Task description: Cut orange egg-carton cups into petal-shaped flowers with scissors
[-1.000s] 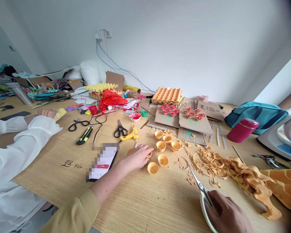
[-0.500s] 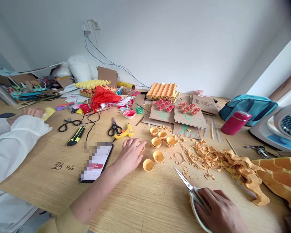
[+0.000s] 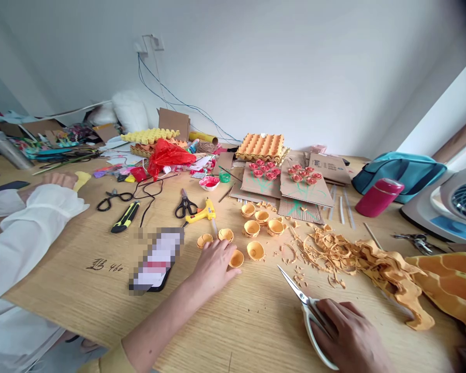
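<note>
My left hand reaches over the table, its thumb and fingers around the side of a small orange egg-carton cup. Just beyond the fingertips stand two more cups, one near the glue gun and one further left. To the right, several trimmed cups are grouped, some nested together. White-handled scissors are in my right hand, blades slightly parted and pointing away to the left. Orange carton offcuts lie beyond the scissors.
A phone, a yellow glue gun, black scissors and a utility knife lie to the left. Cardboard with red flowers, a pink bottle and a fan stand beyond. Another person's white sleeve is at left.
My left hand has drawn back from a cup beside the glue gun and moved onto the nearest cup. Two cups it covered now show. My right hand stays put with the scissors.
</note>
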